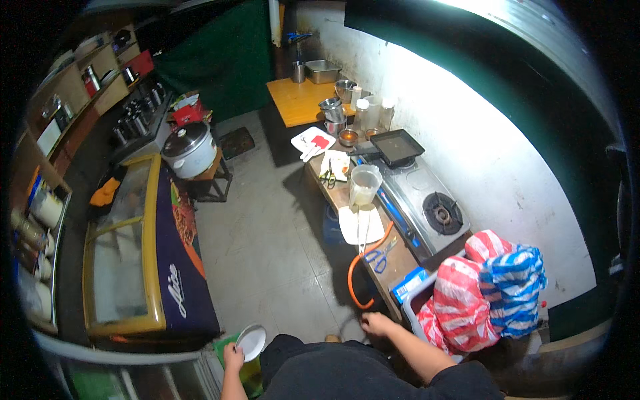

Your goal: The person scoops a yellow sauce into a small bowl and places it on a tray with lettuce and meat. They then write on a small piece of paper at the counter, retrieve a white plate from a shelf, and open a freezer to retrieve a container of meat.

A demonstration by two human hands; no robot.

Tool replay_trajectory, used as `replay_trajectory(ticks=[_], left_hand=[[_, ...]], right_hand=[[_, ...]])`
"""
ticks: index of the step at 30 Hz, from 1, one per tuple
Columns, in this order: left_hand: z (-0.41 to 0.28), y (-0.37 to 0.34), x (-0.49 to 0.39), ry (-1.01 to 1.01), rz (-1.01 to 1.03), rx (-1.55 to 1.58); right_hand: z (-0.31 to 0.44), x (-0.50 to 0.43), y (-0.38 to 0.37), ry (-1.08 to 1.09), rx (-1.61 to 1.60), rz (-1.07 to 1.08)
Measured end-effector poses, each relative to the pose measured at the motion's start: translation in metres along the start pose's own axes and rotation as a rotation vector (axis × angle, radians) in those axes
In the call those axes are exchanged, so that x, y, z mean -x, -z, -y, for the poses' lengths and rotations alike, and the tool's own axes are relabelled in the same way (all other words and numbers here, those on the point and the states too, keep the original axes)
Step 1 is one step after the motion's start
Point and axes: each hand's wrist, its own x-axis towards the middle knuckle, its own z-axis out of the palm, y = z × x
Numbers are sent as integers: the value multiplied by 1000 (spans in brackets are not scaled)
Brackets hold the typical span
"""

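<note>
My left hand (233, 357) grips the edge of a round white plate or shallow dish (251, 342), held low at my left side near a green surface. Bent inward at my right side, my right hand (376, 324) hangs just off the counter's front edge, below the end of an orange hose (351, 280); its fingers look curled, and whether they hold anything cannot be made out. Blue-handled scissors (378, 259), a white square plate (361, 225) with metal tongs (363, 235) and a clear plastic jug (365, 181) stand or lie on the counter.
A gas stove (425, 200) carries a square black pan (398, 147). Striped plastic bags (462, 295) fill a bin by the counter's near end. Leftward are a glass-topped chest freezer (122, 270) and a large rice cooker (189, 150) on a stool. Tiled floor (255, 250) lies between.
</note>
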Motion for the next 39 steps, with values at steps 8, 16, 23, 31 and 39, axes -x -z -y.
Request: replay_trajectory(ticks=[8,16,23,31,39], left_hand=[[6,7,-199,59,495,-326],[-132,30,-556,-189,593,-451],[-274,26,-754,-448,472,-189],[-367,13,-799,-186,457,149],[-211,-48,-807,421,345,216]], right_hand=[[86,-183,164,-220,-442,-622],[20,16,201,-1169,203,-2147],[32,313,149,-823,-1021,-2693],[49,-185,270,-1183,62,-1829],[197,-616,536,4,-105,-911]])
